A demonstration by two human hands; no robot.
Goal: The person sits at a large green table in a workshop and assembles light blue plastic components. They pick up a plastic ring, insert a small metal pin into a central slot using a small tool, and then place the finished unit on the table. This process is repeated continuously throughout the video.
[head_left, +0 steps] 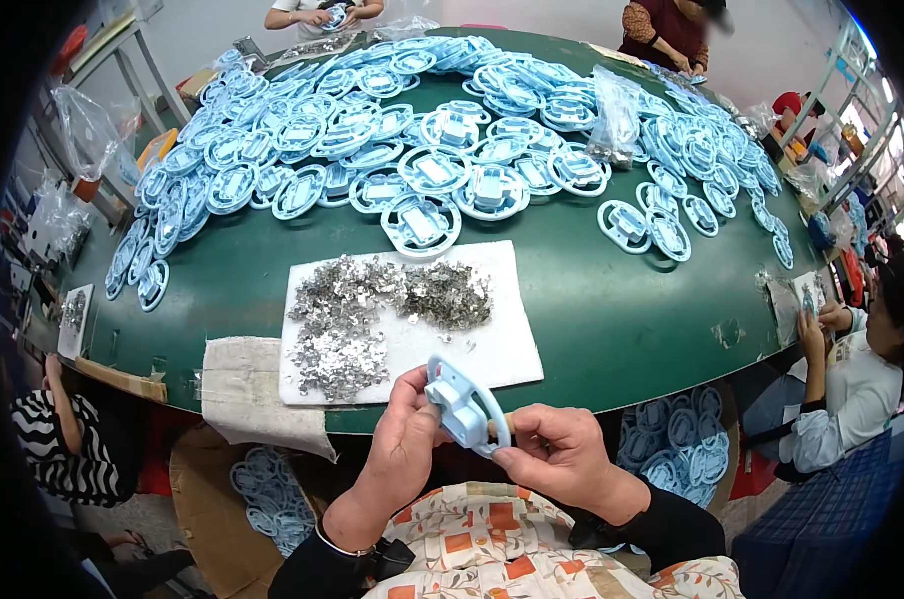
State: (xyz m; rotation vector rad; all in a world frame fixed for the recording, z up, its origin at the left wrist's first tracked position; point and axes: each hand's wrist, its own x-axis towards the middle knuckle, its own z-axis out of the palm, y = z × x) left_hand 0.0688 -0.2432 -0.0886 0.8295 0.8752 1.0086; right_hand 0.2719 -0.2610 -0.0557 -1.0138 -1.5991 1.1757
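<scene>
In front of my chest, just past the near table edge, I hold a light-blue plastic steering-wheel-shaped part [459, 407] tilted up on its side. My left hand [404, 439] grips its left side, with the thumb by the raised block in its middle. The fingers of my right hand [562, 451] are closed at its lower right rim. Something tan shows between those fingers and the part, too little of it to name. Beyond my hands, a white foam board [507, 344] carries heaps of small shiny metal pieces [342, 359] and darker ones [450, 297].
A large pile of light-blue parts [427, 170] covers the far half of the green table [612, 329]. A cloth pad [247, 384] hangs over the near edge. Boxes of blue parts [272, 489] stand below on both sides. Co-workers sit around the table, one at right [856, 374].
</scene>
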